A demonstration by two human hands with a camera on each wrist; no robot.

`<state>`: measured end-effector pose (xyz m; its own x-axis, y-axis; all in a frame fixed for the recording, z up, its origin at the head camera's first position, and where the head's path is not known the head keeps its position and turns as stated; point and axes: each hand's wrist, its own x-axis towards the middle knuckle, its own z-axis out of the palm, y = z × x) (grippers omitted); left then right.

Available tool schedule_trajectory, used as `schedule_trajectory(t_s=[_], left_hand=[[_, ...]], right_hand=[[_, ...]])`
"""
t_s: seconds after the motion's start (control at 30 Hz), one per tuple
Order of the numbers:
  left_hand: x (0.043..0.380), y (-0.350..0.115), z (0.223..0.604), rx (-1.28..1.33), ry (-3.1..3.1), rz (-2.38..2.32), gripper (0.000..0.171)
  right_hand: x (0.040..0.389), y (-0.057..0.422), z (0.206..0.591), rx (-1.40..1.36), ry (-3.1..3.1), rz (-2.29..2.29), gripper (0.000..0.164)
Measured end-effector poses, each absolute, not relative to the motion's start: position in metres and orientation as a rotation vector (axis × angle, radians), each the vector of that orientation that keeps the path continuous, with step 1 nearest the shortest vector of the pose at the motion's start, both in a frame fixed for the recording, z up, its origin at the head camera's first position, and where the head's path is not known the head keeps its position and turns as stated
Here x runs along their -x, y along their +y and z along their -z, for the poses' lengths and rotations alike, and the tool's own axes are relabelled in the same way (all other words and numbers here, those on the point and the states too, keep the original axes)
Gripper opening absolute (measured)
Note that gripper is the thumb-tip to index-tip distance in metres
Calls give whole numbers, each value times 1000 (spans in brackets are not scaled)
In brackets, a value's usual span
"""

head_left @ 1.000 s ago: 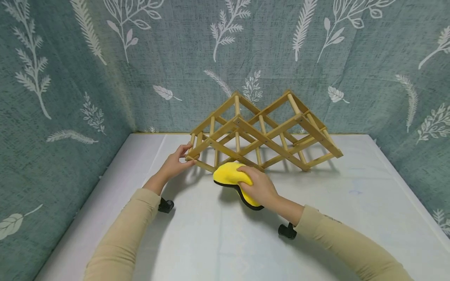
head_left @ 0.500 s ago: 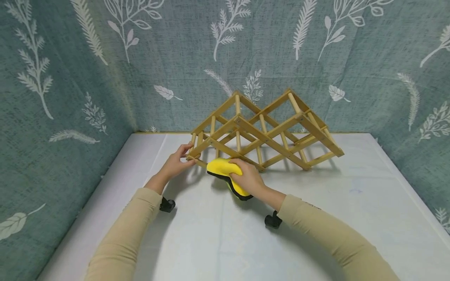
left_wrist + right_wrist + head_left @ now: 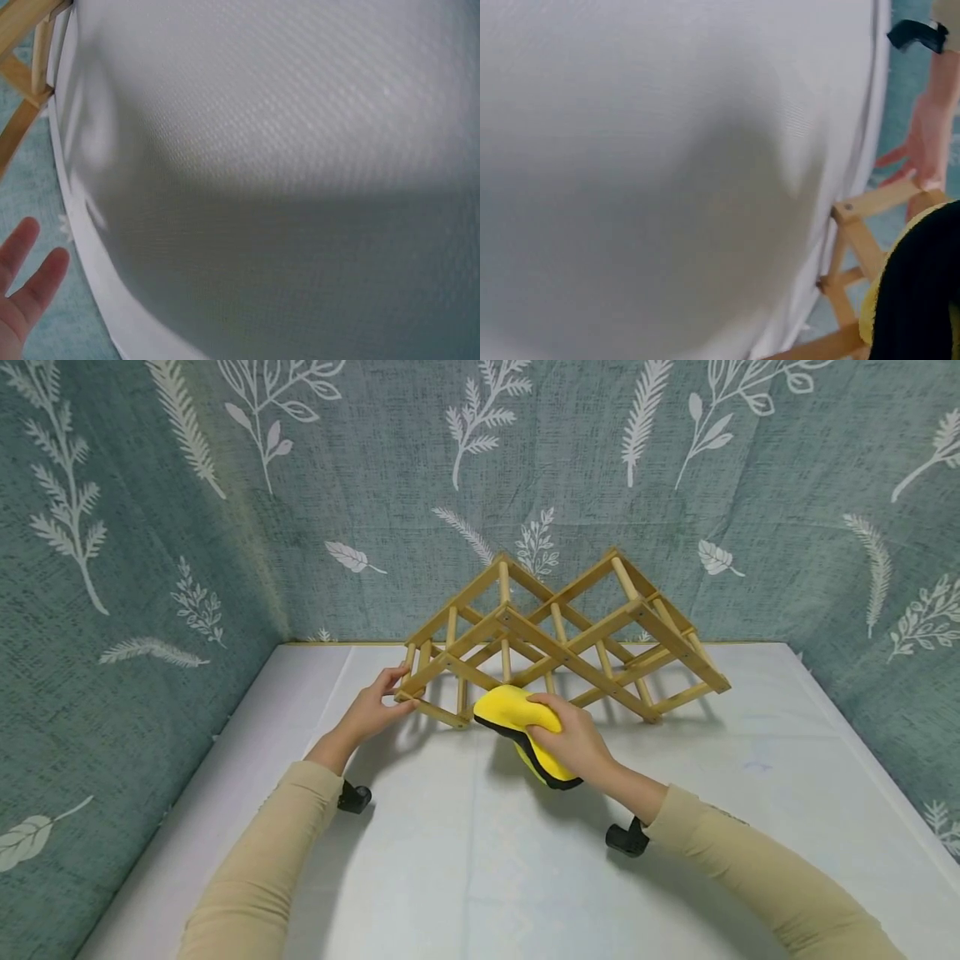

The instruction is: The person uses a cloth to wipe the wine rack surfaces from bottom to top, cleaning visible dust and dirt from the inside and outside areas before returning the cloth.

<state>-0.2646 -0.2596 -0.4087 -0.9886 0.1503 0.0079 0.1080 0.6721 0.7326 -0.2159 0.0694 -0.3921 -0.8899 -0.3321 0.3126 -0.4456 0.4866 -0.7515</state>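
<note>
A wooden lattice rack (image 3: 566,658) of slats and round dowels stands in a zigzag at the back of the white surface. My left hand (image 3: 370,710) holds its left end, thumb on the front slat and fingers behind. Two of that hand's fingers (image 3: 41,289) show in the left wrist view. With my right hand (image 3: 573,739) I grip a folded yellow cleaning cloth (image 3: 510,703) with black edging, thumb on top. The cloth overlaps the rack's lower front bars in the head view. Its black edge (image 3: 919,292) fills the corner of the right wrist view, beside the rack slats (image 3: 864,247).
The white covered tabletop (image 3: 420,860) reaches toward me on both sides of my arms. Teal leaf-patterned fabric (image 3: 390,468) walls it in at the back, left and right. Black wrist cameras (image 3: 628,838) hang under both cuffs.
My right hand with the cloth has gone left along the rack's lower front, then back to the right and slightly upward. My left hand and the rack stay in place.
</note>
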Motion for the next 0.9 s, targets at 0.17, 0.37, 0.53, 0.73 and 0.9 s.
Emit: schedule_trajectory(t_s=[0.17, 0.37, 0.53, 0.73, 0.9], left_hand=[[266, -260, 409, -214, 2815, -1225, 63], [266, -261, 410, -227, 2835, -1221, 63], [265, -262, 410, -232, 2825, -1233, 63], [265, -261, 409, -234, 2834, -1224, 62], [263, -261, 409, -229, 2823, -1235, 62]], right_hand=[[214, 75, 382, -674, -2581, -1353, 38], [222, 74, 376, -633, -2561, -1324, 38], [229, 77, 373, -571, -2541, -1329, 40], [225, 91, 361, -500, -2492, -1307, 38], [216, 96, 358, -519, -2487, -1289, 38]])
